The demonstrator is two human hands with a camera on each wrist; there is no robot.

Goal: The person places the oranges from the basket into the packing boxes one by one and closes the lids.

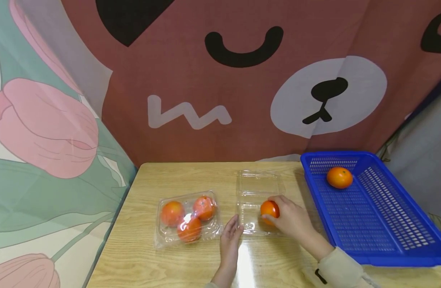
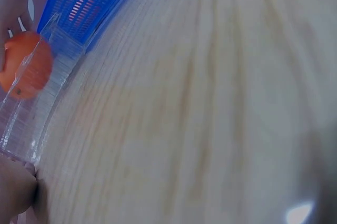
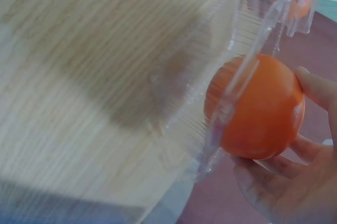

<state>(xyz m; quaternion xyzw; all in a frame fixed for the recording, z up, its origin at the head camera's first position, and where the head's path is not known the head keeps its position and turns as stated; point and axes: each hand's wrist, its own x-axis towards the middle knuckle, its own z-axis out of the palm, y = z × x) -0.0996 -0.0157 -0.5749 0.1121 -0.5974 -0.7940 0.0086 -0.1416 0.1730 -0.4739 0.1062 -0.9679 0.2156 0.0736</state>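
Note:
My right hand grips an orange fruit inside an open clear plastic clamshell box in the middle of the wooden table. The right wrist view shows the fruit held between fingers behind the box's clear wall. My left hand lies with straight fingers against the box's front left corner. In the left wrist view the same fruit shows through the plastic. A second, closed clamshell to the left holds three orange fruits.
A blue plastic basket stands at the table's right side with one orange fruit in its far end. Patterned cloth hangs behind and to the left of the table.

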